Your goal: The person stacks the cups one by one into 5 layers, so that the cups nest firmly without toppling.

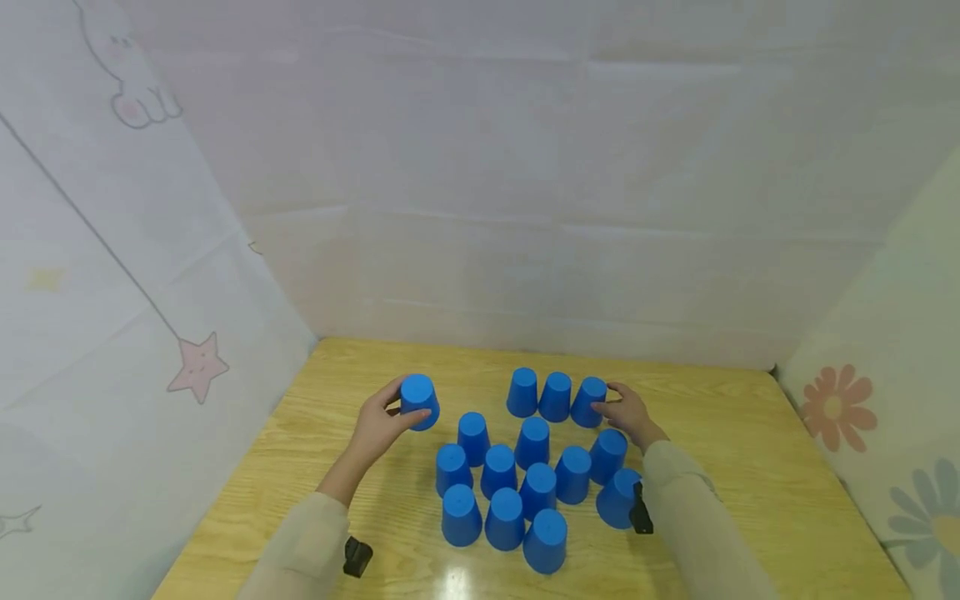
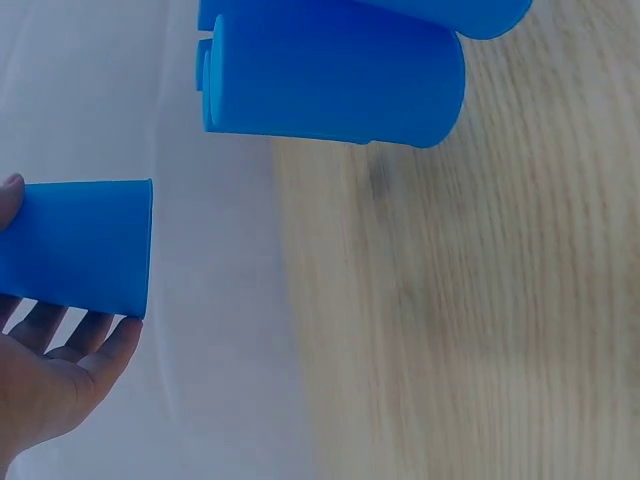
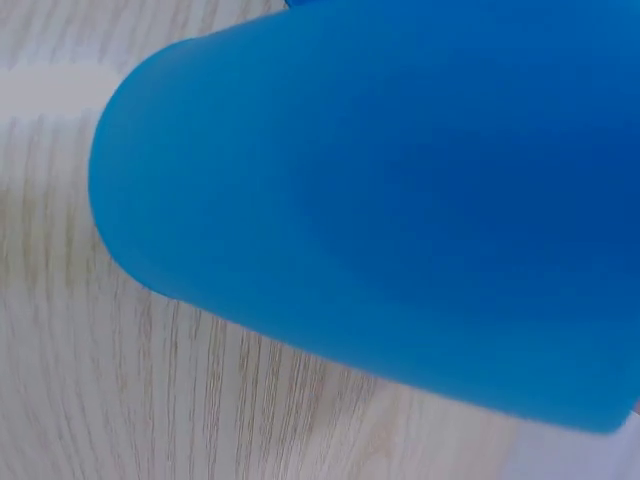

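One blue cup [image 1: 417, 392] is pinched between the left hand's [image 1: 378, 427] thumb and fingers; the back row's right-end cup [image 1: 587, 404] is kinda gripped from its right by the right hand [image 1: 628, 414].

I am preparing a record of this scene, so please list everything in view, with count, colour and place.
Lone cup: 1, blue, left of the other cups
Back-row cups: 3, blue, far part of table
Nearer cups: 11, blue, grouped in front of that row
Table: 1, yellowish wood, under the cups
Wall covering: three sides, pale, left, back and right
Animal drawing: 1, grey outline, upper left wall
Star drawings: 2, pink and faint yellow, left wall
Flower drawings: 2, red and blue-grey, right wall
Black pieces: 2, black, one by each wrist
Sleeves: 2, cream, forearms
Left grip: 1, bare, holding the lone cup
Right grip: 1, bare, holding the back row's rightmost cup
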### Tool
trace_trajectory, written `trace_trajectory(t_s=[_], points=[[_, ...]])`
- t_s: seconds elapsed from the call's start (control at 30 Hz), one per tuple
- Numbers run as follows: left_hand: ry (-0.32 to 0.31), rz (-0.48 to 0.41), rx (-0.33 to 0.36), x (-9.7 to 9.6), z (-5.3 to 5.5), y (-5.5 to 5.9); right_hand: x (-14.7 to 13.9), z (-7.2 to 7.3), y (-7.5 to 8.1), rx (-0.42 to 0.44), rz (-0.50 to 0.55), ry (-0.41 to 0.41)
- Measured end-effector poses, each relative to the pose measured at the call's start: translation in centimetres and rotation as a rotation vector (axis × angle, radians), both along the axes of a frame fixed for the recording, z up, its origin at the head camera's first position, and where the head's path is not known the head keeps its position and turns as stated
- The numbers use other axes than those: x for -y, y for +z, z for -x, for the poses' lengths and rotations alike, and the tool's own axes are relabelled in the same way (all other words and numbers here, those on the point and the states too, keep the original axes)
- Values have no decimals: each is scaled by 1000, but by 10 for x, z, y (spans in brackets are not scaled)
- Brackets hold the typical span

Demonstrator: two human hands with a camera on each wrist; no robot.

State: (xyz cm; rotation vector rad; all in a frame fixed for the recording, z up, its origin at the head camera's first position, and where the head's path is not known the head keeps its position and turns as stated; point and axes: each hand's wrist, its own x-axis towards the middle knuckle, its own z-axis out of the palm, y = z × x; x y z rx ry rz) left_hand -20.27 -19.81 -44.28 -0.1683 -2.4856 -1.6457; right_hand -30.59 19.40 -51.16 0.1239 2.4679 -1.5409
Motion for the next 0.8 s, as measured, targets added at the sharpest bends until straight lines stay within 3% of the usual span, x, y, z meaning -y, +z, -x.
trace_trajectory(t_s=[0.23,0.47,0.8], points=[[-31,-11,1,-19,3,23,-5,-5,5,-23,47,50],[0,-19,11,-22,35,-8,-19,-13,19,-70,28,101],[14,-14,30,-32,51,-11,-28,-30,24,-102,126,126]])
